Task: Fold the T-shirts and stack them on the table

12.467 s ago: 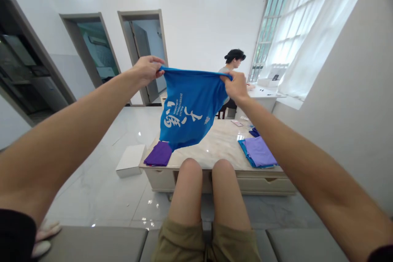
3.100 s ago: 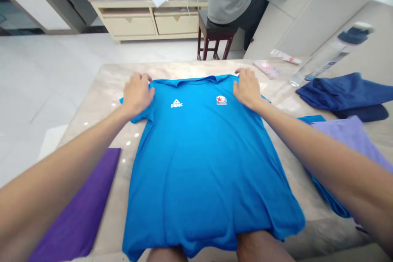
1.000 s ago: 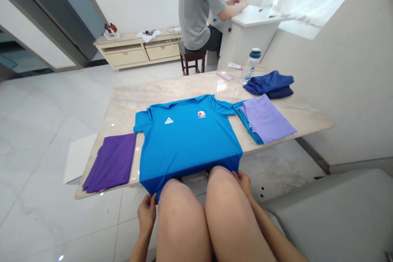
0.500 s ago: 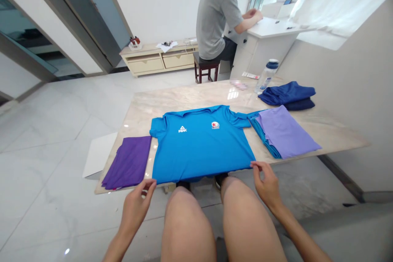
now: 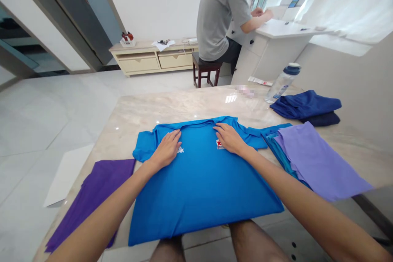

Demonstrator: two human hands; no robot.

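Spanning the near scene, the pale bench carries a blue T-shirt spread out at its middle, collar toward the far side. Purple cloth lies folded left of it, lavender cloth right, navy cloth beyond that, near a bottle. Left hand and right hand rest on the shirt near the collar, fingers opened out.

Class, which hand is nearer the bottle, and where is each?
Right. The right hand rests on the shirt, short of the bottle and to its left; the left hand lies farther left, on the shirt's other side.
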